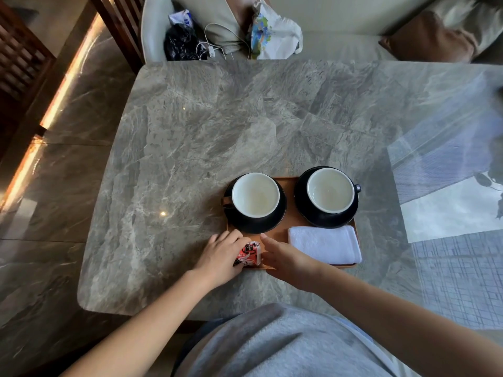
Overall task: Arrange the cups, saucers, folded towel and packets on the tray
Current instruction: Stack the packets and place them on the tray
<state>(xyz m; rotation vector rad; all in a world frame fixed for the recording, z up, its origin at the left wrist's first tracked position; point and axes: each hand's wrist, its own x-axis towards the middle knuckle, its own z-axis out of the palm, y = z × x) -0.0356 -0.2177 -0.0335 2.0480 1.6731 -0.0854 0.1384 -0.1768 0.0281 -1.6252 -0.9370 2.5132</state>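
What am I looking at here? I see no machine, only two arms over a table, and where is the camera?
There is no machine: a person works with bare hands. The single picture comes from a camera worn on the person's head, looking forward and down. A wooden tray lies on a marble table. On it stand two empty cups on dark saucers: the left cup on the left saucer, and the right cup on the right saucer. A folded white towel lies at the tray's near right. The left hand grips a red-and-white packet at the tray's near left. The right hand lies open beside it; whether it touches the packet cannot be told.
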